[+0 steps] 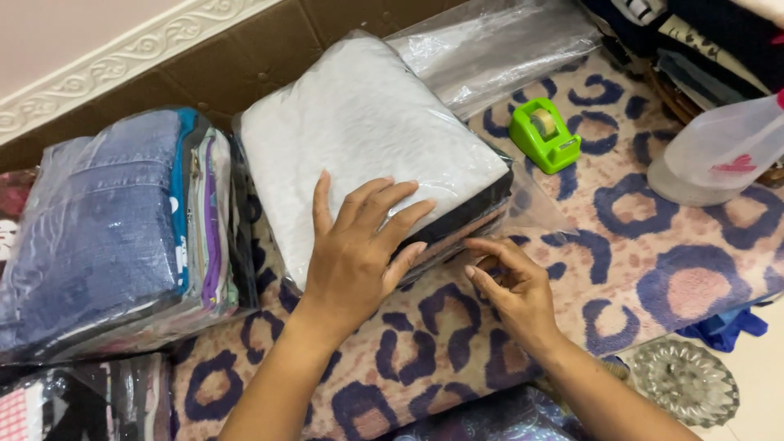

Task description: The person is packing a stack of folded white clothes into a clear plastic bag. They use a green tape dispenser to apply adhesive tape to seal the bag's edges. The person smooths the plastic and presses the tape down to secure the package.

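In the middle of the frame the left hand (353,257) lies flat and open, palm down, fingers spread, on the near corner of a clear plastic bag of folded clothes (367,139); the bag's top layer is white fabric, with dark and pinkish layers showing along its lower right edge. Just beside it, right of centre and lower, the right hand (513,287) is half curled, its fingertips (482,261) pinching the loose clear film at the bag's open edge, so it grips only the plastic. The bag rests on a pink rug with navy leopard spots (653,245) that covers the surface below. At the left of the frame sits a second clear bag (106,237), packed with folded blue denim and a stack of edges in teal, white and purple; it lies close to the white bag but whether they touch is hard to tell. In the lower left corner is part of another bagged bundle (65,404) with dark and red patterned cloth. Behind the white bag, at top centre, lies an empty-looking sheet of clear plastic (498,45). A bright green tape dispenser (545,135) stands on the rug to the upper right of the hands, apart from the bag. At the right edge is a translucent white spray bottle (719,151) with a red mark, and above it folded dark clothes (702,33). A silvery ornate dish (684,380) shows at lower right.
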